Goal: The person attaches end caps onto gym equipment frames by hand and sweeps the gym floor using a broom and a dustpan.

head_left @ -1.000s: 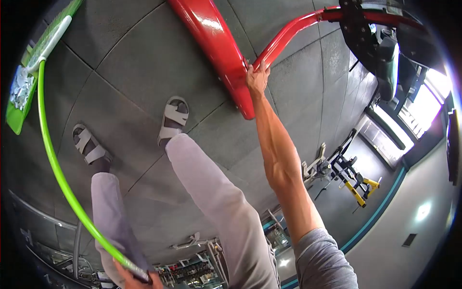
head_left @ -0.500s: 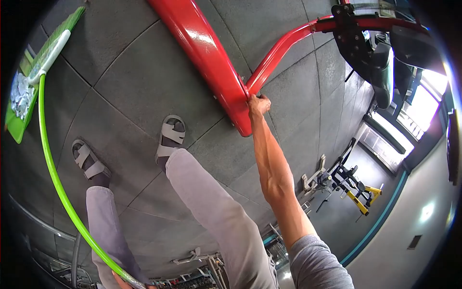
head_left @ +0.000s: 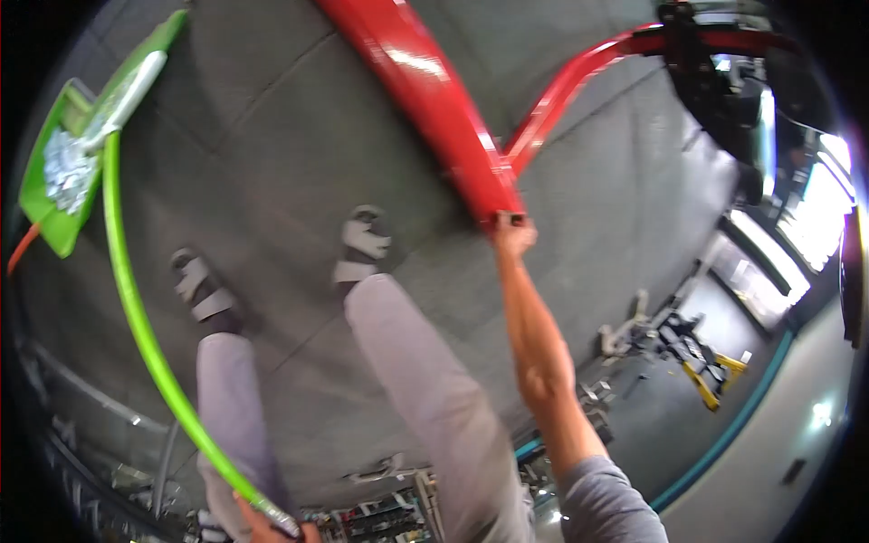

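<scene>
Right arm stretched out, right hand touching end of red beam, obstructing way ahead; cannot tell if grasping. Left hand grips green handle, dustpan near.

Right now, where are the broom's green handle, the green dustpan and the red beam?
Green handle (head_left: 137, 315), head view: middle of its curved length.
Green dustpan (head_left: 63, 233), head view: bare panel at its lower end.
Red beam (head_left: 427, 100), head view: middle of its glossy face.

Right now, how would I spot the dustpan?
Start at the big red beam. Go left across the dark floor to the view's upper-left edge. The dustpan is the green tray there; unlike the green-handled broom beside it, it holds a heap of pale scraps.
</scene>
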`<state>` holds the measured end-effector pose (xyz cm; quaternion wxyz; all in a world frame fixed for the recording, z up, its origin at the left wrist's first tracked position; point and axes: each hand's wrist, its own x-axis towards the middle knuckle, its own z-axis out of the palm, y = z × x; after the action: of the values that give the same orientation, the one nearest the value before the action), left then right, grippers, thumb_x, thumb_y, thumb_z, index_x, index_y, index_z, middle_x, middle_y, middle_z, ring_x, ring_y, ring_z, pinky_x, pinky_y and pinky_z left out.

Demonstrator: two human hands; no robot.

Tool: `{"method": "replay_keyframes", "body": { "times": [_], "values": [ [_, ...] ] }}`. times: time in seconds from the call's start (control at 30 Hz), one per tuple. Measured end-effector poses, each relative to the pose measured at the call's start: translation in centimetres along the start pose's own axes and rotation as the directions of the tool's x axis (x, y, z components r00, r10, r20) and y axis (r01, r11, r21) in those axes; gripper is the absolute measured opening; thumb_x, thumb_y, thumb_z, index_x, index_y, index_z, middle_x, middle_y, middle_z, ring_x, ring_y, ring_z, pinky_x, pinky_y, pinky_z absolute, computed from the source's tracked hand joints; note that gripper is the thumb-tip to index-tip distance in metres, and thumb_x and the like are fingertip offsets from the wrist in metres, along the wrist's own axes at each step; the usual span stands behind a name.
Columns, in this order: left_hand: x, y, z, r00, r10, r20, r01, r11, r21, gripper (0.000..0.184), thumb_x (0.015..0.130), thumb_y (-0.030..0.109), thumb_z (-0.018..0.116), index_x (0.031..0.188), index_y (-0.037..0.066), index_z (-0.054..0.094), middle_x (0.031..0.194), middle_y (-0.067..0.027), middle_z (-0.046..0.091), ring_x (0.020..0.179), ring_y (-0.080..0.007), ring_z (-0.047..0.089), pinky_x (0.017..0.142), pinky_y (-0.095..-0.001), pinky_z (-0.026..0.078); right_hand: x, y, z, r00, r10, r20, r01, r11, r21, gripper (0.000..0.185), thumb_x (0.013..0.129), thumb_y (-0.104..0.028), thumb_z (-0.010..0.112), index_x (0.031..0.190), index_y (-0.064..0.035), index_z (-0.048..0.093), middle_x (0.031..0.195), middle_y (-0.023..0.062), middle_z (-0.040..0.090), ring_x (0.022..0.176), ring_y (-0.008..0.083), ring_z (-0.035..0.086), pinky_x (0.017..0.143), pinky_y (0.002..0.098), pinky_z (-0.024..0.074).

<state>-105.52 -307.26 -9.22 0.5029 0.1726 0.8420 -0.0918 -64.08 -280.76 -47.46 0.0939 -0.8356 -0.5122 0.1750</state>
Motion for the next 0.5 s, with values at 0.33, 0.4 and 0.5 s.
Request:
{"method": "replay_keyframes", "body": {
  "times": [0.33,0.4,0.5],
  "values": [
    [-3.1,-2.5,-1.4,0.958,0.280,-0.062,-0.260,0.938,0.231,0.098,0.063,0.016,0.069,0.144,0.001,0.016,0.142,-0.0303,0.023,0.127,-0.0463,0.031,0.105,-0.0454,0.031,-2.0,5.6,3.0,0.979,0.204,-0.021,-0.205,0.977,-0.062,0.054,0.067,-0.035,0.080,0.109,-0.0052,0.061,0.106,0.0190,0.064,0.102,0.0360,0.060,0.090,0.0425,0.0450],
    [-3.2,-2.4,-1.6,0.964,0.262,-0.049,-0.247,0.947,0.207,0.098,0.062,0.016,0.069,0.144,0.002,0.017,0.141,-0.0302,0.024,0.127,-0.0456,0.031,0.105,-0.0445,0.031,-2.2,4.4,2.7,0.981,0.186,-0.061,-0.189,0.981,-0.046,0.055,0.068,-0.033,0.079,0.111,-0.0049,0.059,0.106,0.0203,0.064,0.103,0.0377,0.059,0.089,0.0433,0.0451],
    [-3.5,-0.7,-2.4,0.995,0.082,0.048,-0.087,0.989,0.120,0.101,0.059,0.016,0.072,0.144,0.002,0.018,0.142,-0.0292,0.023,0.128,-0.0439,0.030,0.105,-0.0428,0.032,-2.1,3.8,2.8,0.938,0.185,-0.293,-0.210,0.976,-0.058,0.052,0.069,-0.033,0.078,0.110,-0.0048,0.060,0.105,0.0209,0.064,0.100,0.0387,0.060,0.087,0.0436,0.0461]
  ]
}}
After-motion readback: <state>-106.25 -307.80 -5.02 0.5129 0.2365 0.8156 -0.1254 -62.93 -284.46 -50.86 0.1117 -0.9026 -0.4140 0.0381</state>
